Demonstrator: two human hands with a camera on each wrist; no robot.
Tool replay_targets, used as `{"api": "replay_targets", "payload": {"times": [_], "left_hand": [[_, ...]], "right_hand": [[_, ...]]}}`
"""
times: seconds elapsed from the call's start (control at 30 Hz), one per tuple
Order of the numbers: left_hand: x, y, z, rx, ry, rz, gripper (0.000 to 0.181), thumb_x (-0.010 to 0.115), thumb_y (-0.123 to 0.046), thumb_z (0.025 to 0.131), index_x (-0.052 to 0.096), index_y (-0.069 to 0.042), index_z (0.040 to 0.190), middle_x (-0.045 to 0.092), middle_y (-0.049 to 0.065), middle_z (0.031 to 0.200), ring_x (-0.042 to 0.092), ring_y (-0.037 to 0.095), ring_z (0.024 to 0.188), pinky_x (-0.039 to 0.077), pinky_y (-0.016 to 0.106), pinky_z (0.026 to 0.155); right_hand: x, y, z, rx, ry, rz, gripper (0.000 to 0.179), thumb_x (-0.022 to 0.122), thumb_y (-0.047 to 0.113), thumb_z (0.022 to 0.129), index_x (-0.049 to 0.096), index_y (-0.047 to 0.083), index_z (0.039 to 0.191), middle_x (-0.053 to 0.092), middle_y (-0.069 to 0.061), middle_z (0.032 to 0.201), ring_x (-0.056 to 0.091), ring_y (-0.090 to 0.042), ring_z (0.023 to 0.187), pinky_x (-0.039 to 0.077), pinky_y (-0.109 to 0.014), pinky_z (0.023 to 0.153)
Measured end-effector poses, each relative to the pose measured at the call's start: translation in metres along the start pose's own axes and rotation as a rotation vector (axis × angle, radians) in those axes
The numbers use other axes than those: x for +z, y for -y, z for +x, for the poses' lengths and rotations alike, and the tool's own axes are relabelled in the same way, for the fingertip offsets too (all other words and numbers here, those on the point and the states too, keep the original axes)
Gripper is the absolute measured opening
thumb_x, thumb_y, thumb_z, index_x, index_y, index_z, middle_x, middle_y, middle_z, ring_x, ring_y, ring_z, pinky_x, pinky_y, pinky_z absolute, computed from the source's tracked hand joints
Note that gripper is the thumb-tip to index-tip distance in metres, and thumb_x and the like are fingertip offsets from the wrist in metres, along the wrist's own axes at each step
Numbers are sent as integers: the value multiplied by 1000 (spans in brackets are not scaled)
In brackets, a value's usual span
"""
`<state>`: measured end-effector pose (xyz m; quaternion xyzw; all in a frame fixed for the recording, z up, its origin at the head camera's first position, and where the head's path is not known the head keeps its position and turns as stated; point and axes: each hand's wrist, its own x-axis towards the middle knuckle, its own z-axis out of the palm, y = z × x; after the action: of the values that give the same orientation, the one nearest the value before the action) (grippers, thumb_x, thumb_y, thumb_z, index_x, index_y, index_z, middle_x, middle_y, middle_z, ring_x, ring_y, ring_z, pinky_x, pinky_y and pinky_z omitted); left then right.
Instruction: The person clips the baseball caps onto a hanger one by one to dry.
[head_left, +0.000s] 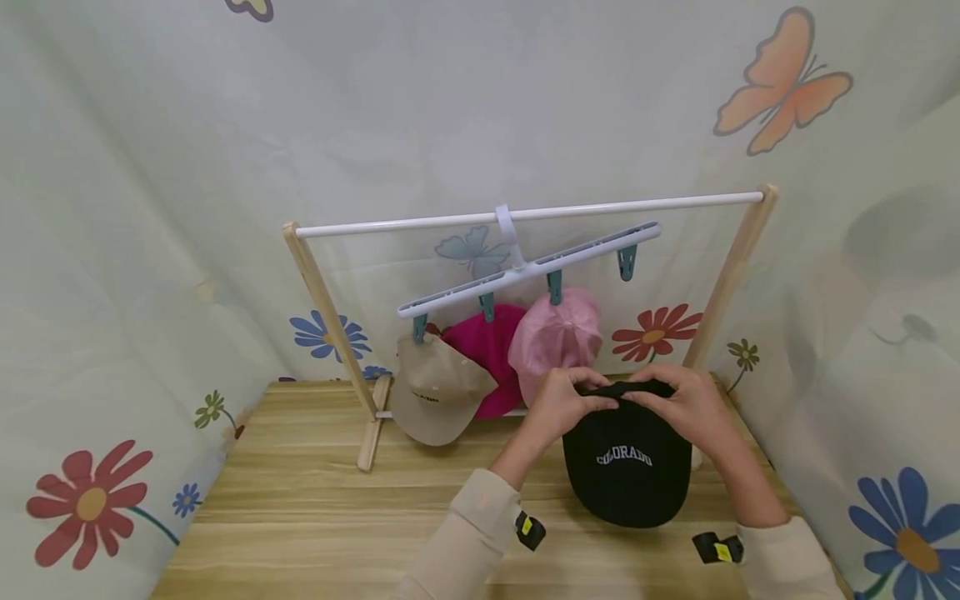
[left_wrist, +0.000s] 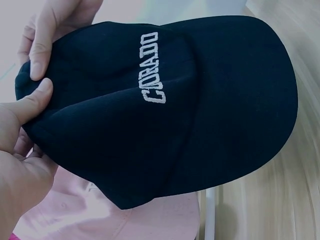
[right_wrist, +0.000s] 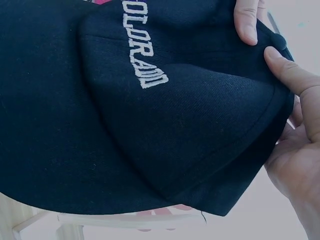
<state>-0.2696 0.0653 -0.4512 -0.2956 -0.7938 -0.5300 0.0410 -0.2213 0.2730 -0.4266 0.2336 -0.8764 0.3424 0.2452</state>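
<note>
A black cap (head_left: 628, 467) with white COLORADO lettering hangs brim down between both hands, above the table's right part. My left hand (head_left: 558, 406) pinches its top edge on the left, thumb on the front. On the other side my right hand (head_left: 686, 408) pinches the same edge, as the right wrist view of the cap (right_wrist: 200, 115) also shows; the fingers behind the fabric are partly hidden. Just beyond is a white hanger (head_left: 528, 271) with green clips. From it hang a beige cap (head_left: 438, 387), a magenta cap (head_left: 491, 342) and a pink cap (head_left: 558, 333). The rightmost clip (head_left: 627, 262) holds nothing.
The hanger hooks over the white rail (head_left: 420, 223) of a wooden-legged rack (head_left: 326, 321), tilting up to the right. The rack stands at the back of a wood-grain table (head_left: 315, 517). A flower-and-butterfly curtain (head_left: 187, 208) surrounds it closely.
</note>
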Motion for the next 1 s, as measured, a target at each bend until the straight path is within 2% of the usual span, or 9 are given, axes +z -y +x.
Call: {"api": "replay_targets", "payload": {"times": [0.13,0.4,1.0], "left_hand": [[1,1,0,6,-10,18,24,88,-17,79,80,-9,99,76,0,88,63,-3,74,53,12,73],[2,3,-1,-33,-17,25,24,88,-18,78,81,-10,99,76,-1,88,62,-3,74,52,12,72],[1,2,3,-21,-31,-9,23,88,-18,79,80,-11,99,76,-3,88,63,-1,75,53,15,71]], "right_hand": [[1,0,0,11,-11,-15,24,83,-4,78,76,13,93,76,0,88,66,-4,81,51,-11,70],[5,-2,-2,14,-16,-8,23,83,-5,78,76,11,94,76,-2,89,67,-5,81,51,-10,71],[3,2,2,19,-43,-18,23,82,-5,79,76,10,95,77,-5,91,70,-9,83,49,-7,73]]}}
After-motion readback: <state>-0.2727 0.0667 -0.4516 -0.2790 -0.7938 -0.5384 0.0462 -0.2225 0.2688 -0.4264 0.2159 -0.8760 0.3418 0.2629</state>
